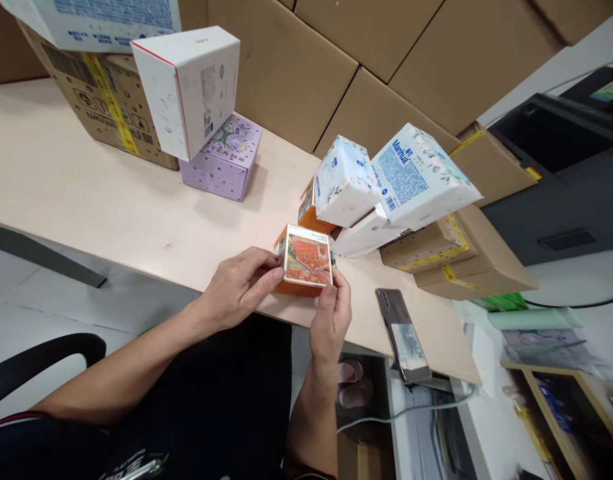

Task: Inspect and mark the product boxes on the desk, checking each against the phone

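Note:
A small orange box (308, 259) with a colourful picture on its white-edged top is at the table's front edge. My left hand (241, 283) grips its left side, thumb at the near left corner and fingers along the side. At the right side, my right hand (332, 313) holds the box with thumb and fingers near the front right corner. Just behind it stands another orange box (311, 212), partly hidden by a white and blue tissue pack (347, 183). A larger tissue pack (411, 177) rests on a white box (364, 233) to the right.
On the wooden table (136, 220), a white box (191, 87) leans on a purple tea box (224, 160) beside a brown carton (111, 107). A phone (403, 337) lies at the right front edge. Cardboard boxes (461, 260) stand behind it, and a cable (406, 415) hangs below.

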The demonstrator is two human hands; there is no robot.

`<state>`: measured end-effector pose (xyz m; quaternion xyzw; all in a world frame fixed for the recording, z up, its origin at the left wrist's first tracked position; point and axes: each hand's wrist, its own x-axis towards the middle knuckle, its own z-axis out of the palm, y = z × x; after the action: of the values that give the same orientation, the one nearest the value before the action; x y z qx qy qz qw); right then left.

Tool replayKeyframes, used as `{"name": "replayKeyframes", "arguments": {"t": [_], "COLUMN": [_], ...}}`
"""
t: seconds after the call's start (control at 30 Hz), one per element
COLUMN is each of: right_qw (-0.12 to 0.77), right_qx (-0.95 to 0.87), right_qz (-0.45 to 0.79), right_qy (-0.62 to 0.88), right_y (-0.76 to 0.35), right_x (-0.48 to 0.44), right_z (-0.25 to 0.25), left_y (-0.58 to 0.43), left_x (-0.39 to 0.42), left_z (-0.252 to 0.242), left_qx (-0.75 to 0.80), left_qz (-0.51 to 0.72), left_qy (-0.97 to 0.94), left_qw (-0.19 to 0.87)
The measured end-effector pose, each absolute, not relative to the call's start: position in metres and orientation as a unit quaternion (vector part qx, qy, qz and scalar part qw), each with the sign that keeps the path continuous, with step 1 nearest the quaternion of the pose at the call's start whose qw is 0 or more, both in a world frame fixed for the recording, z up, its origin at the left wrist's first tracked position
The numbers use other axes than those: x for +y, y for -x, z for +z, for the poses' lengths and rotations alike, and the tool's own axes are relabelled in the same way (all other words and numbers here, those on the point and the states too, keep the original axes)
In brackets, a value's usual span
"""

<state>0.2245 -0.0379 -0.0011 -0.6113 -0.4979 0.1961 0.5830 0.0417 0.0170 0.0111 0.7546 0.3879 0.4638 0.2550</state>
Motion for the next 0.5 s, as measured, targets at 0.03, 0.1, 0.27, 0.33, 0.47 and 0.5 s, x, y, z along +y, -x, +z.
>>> {"name": "replayKeyframes", "arguments": {"t": [0.03, 0.1, 0.27, 0.33, 0.47, 0.5], "right_qw": [0.579, 0.577, 0.583, 0.592, 0.611, 0.615], "right_qx": [-0.493, -0.489, -0.506, -0.511, -0.515, -0.516], "right_qz": [0.199, 0.202, 0.203, 0.202, 0.2, 0.2], "right_qy": [0.618, 0.623, 0.603, 0.59, 0.567, 0.562], "right_y": [-0.2238, -0.223, -0.2244, -0.2253, -0.2261, -0.2262], "right_x": [-0.0374, -0.0368, -0.0377, -0.0381, -0.0385, -0.0387], "right_z": [-0.0003, 0.0009, 0.0023, 0.0021, 0.0015, 0.0016], "left_y": [-0.0427, -0.0448, -0.0463, -0.0456, -0.0447, -0.0448], "left_x": [0.017, 0.017, 0.0167, 0.0167, 0.0158, 0.0155], "left_z": [0.0121, 0.0138, 0.0141, 0.0128, 0.0111, 0.011], "left_qx": [0.396, 0.41, 0.397, 0.383, 0.363, 0.356], "left_qz": [0.458, 0.451, 0.462, 0.474, 0.493, 0.498], "left_qy": [-0.753, -0.75, -0.753, -0.755, -0.758, -0.759], "left_qw": [0.257, 0.259, 0.248, 0.24, 0.225, 0.22]}}
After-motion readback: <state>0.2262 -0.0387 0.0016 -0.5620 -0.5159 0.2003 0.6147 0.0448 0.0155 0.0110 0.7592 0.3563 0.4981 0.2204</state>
